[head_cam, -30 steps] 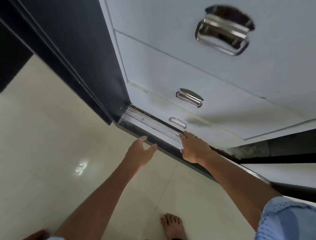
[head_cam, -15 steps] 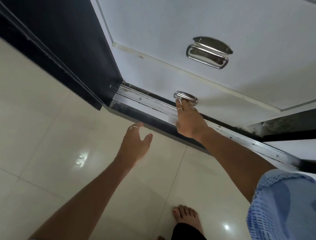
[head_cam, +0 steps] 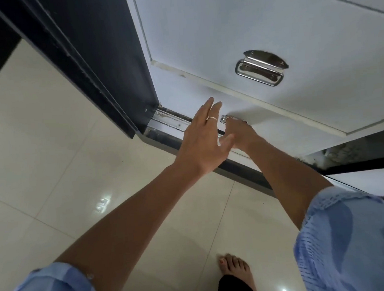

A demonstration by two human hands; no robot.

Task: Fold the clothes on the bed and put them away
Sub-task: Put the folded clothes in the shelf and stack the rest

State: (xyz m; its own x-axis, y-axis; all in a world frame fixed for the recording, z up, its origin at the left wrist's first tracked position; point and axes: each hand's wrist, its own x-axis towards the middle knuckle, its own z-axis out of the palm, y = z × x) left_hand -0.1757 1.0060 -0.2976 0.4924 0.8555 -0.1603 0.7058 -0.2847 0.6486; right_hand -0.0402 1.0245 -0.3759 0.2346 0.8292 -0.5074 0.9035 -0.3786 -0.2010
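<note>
White bottom drawer [head_cam: 276,125], chrome handle [head_cam: 227,119] under your right hand [head_cam: 240,134].
Right fingers curl on that handle; your left hand [head_cam: 203,142] hovers beside, fingers straight, partly covering it.

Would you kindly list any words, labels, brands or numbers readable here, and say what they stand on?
None: no readable text shows on the white drawer fronts, the chrome handle, the dark door, the floor tiles or the blue sleeves.
</note>
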